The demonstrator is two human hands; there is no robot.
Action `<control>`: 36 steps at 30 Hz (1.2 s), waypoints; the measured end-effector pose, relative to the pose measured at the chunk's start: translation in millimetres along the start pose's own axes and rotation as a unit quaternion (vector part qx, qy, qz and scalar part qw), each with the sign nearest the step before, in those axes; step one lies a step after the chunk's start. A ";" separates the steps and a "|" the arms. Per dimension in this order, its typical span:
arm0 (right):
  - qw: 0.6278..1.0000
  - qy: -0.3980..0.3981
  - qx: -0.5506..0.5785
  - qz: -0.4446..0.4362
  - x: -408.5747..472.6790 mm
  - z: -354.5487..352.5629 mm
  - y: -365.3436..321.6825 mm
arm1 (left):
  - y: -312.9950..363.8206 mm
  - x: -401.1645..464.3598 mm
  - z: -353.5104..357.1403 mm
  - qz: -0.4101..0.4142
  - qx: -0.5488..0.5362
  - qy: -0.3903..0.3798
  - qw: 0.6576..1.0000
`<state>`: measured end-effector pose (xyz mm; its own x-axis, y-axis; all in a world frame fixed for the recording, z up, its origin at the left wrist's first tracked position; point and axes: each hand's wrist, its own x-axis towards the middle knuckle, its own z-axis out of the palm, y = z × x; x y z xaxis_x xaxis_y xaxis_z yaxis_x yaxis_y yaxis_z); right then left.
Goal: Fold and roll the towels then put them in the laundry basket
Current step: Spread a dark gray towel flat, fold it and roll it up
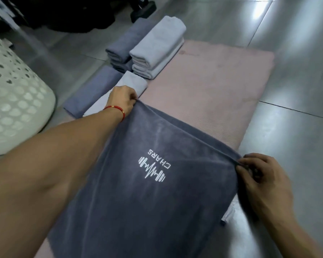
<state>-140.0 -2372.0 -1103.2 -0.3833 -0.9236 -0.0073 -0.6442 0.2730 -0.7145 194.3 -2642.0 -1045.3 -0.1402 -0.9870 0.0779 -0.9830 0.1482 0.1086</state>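
Dark grey logo-printed towel (pixel 138 192) stretched over pale pink mat (pixel 213 94), far corners pinched by left hand (pixel 122 98) and right hand (pixel 259 175).

We see two bare forearms reaching in from the bottom edge, with no sleeves showing on either one. On our left wrist sits a thin red string bracelet (pixel 115 109) carrying a few small gold-coloured beads. The left hand (pixel 122 97) and the right hand (pixel 262 180) are both bare, with no gloves, and the nails look short and plain.
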 end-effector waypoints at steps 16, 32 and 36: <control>0.993 -0.105 -0.025 -0.040 10.9 -28.9 -32.0 | -8.5 -24.9 -43.0 0.127 0.101 -0.052 0.985; 0.807 -0.145 -0.296 -0.490 43.6 -117.5 -366.2 | -168.2 -284.6 -359.0 -0.133 -0.036 0.231 0.963; 0.816 -0.121 -0.243 -0.510 22.9 -126.8 -475.1 | -197.7 -360.7 -415.1 -0.211 -0.081 0.246 0.942</control>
<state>73.3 -2488.7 -675.2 0.6211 -0.7467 0.2383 -0.7550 -0.6515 -0.0737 488.5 -2289.8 -683.5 0.3711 -0.8178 0.4398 -0.9021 -0.2050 0.3798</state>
